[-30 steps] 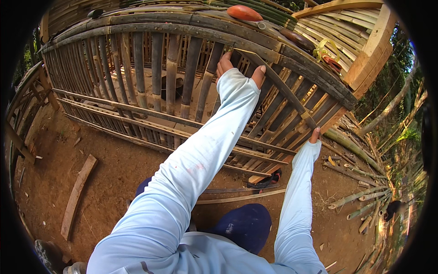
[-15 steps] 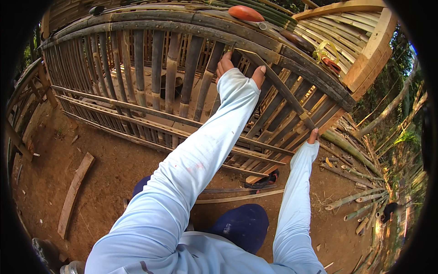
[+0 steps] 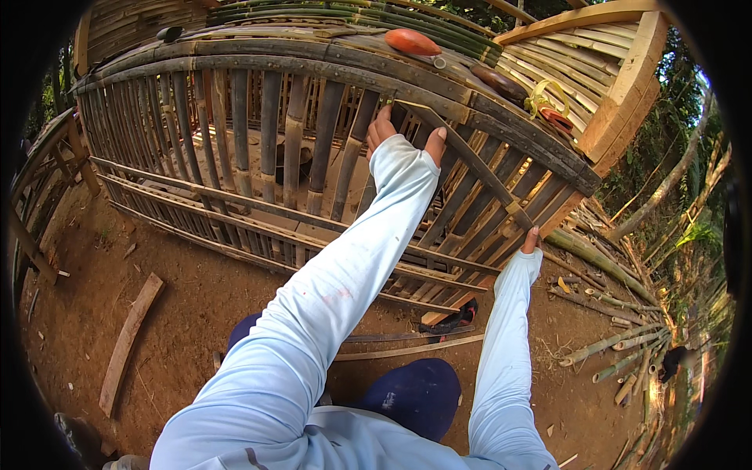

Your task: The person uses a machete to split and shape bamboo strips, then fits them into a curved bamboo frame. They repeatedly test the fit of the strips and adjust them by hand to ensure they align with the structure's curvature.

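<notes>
A dark split-bamboo slat [image 3: 475,160] lies slantwise across the upright slats of a bamboo railing [image 3: 319,149], just under its top rail. My left hand [image 3: 403,142] is at the slat's upper left end, fingers on one side and thumb on the other, closed around it. At the lower right end, my right hand [image 3: 530,241] pinches the slat's tip; most of its fingers are hidden behind the sleeve and the slat.
On the ledge lie an orange-red oval object [image 3: 413,42], a dark brown elongated object [image 3: 499,81] and a yellow strap [image 3: 540,98]. A timber-framed bamboo panel [image 3: 619,86] stands right. Cut bamboo poles [image 3: 607,345] lie on the ground; a curved board [image 3: 131,345] lies left.
The whole view has shifted slightly, with the railing a little lower and to the left. Both hands keep their places on the slat.
</notes>
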Demonstrator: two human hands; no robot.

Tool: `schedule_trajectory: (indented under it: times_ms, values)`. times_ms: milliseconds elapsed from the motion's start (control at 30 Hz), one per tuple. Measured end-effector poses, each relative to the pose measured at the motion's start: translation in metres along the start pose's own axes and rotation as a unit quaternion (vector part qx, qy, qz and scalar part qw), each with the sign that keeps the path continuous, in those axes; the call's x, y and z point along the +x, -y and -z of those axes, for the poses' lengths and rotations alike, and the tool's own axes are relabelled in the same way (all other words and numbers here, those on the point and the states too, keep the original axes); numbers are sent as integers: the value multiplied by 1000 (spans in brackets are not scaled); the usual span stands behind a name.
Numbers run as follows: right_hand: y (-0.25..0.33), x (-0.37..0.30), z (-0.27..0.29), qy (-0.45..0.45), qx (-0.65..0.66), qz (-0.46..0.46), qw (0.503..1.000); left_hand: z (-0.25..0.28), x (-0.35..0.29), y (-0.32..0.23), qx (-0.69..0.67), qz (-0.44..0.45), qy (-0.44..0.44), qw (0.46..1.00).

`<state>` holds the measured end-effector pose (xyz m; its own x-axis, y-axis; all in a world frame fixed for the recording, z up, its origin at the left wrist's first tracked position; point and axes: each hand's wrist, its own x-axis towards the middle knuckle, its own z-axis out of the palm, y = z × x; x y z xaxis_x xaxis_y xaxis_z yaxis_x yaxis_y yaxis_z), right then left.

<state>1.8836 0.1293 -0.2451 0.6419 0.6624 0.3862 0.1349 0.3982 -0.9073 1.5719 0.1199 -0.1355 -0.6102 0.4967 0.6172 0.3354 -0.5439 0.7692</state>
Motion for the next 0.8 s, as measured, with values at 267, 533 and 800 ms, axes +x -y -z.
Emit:
schedule_trajectory:
  times_ms: [267,533,800]
  values:
    - [3,-4,-14,-15,14,30,999,9,4,-3,8,-8,-5,1000]
    - [44,-38,-30,-107,-121,189,969,11,7,1,23,-10,-6,1000]
    - [159,-109,-89,182,-265,439,839,8,6,3,12,-9,-19,1000]
